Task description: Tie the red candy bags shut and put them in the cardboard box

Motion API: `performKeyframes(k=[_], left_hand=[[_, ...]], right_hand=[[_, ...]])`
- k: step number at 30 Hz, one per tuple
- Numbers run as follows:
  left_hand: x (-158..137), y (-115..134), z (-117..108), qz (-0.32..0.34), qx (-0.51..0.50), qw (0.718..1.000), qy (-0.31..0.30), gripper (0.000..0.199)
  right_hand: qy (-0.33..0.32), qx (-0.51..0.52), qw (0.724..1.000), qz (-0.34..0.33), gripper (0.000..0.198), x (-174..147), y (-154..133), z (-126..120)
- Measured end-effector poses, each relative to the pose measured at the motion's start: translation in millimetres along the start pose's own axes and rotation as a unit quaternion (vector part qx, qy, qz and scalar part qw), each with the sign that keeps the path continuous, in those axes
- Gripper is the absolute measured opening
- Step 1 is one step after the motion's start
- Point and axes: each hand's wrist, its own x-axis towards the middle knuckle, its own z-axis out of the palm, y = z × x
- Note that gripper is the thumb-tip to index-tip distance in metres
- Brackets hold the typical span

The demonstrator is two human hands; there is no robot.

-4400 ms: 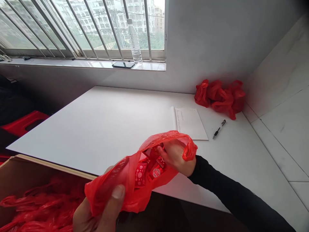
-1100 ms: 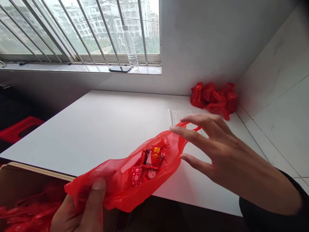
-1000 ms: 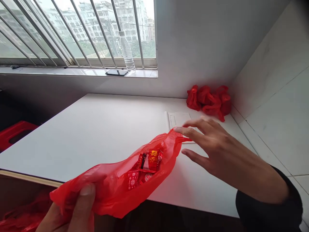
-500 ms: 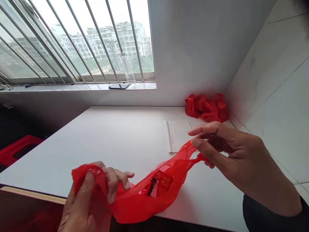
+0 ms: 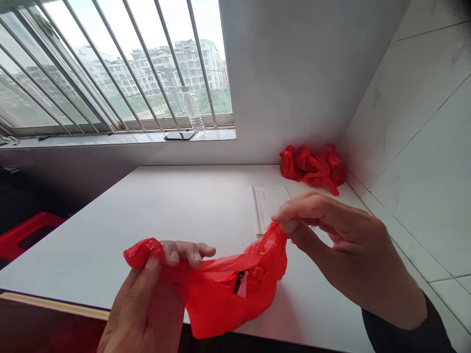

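A thin red plastic bag (image 5: 228, 309) stretches between my two hands above the near edge of the white table. My left hand (image 5: 147, 289) is closed on its left end, with a bunched part of the bag showing over the thumb. At the other end, the thumb and forefinger of my right hand (image 5: 331, 240) pinch a gathered corner. Through the bag's opening I see red packets with gold print (image 5: 256, 275) and a narrow black item (image 5: 239, 282) whose kind I cannot make out. The bottom of the bag hangs close to the table edge.
Several crumpled red plastic bags (image 5: 312, 166) lie in the table's far right corner. A printed white paper pad (image 5: 271, 201) is behind my right hand. On the windowsill are a clear bottle (image 5: 193, 112) and a phone (image 5: 179, 136). A red stool (image 5: 27, 233) stands left of the white table (image 5: 176, 206).
My right hand has moved left and now pinches the gathered end of the bag. My left hand has shifted slightly right. The bag's opening has narrowed, covering more of the packets.
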Motion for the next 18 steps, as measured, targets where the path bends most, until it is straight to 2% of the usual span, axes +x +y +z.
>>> performKeyframes(k=[2, 4, 6, 8, 10, 11, 14, 15, 16, 18], left_hand=[[1.7, 0.3, 1.6, -0.006, -0.009, 0.999, -0.039, 0.024], [2.3, -1.6, 3.1, -0.045, -0.001, 0.997, -0.056, 0.024], [0.1, -4.7, 7.5, -0.094, 0.053, 0.993, -0.057, 0.026], [-5.3, -7.1, 16.0, -0.125, 0.13, 0.981, -0.074, 0.037], [-11.4, -8.0, 26.6, -0.117, 0.202, 0.966, -0.114, 0.054], [-13.7, -8.0, 31.3, -0.102, 0.232, 0.957, -0.137, 0.056], [-15.2, -7.9, 37.5, -0.056, 0.274, 0.934, -0.225, 0.029], [-14.4, -7.9, 36.7, -0.054, 0.275, 0.93, -0.239, 0.026], [-13.5, -7.8, 35.0, -0.062, 0.277, 0.93, -0.233, 0.031], [-12.2, -7.1, 30.5, -0.104, 0.284, 0.936, -0.178, 0.042]], right_hand=[[0.009, 0.01, 1.0, 0.016, 0.016, 0.1, -0.5, 1.4], [0.01, 0.032, 0.999, 0.028, 0.016, -0.7, -0.7, 3.7], [-0.001, 0.057, 0.998, 0.038, 0.02, -2.5, -1.2, 8.3], [-0.025, 0.08, 0.996, 0.04, 0.027, -4.5, -2.3, 15.6], [-0.059, 0.101, 0.993, 0.028, 0.028, -6.0, -4.2, 24.4], [-0.082, 0.113, 0.99, 0.011, 0.025, -6.3, -5.2, 28.6], [-0.14, 0.142, 0.978, -0.061, 0.014, -5.9, -5.7, 36.8], [-0.147, 0.141, 0.976, -0.082, 0.015, -5.4, -4.5, 37.6], [-0.147, 0.128, 0.976, -0.099, 0.019, -4.8, -2.6, 37.7], [-0.135, 0.077, 0.982, -0.104, 0.03, -3.3, 2.8, 36.4]])
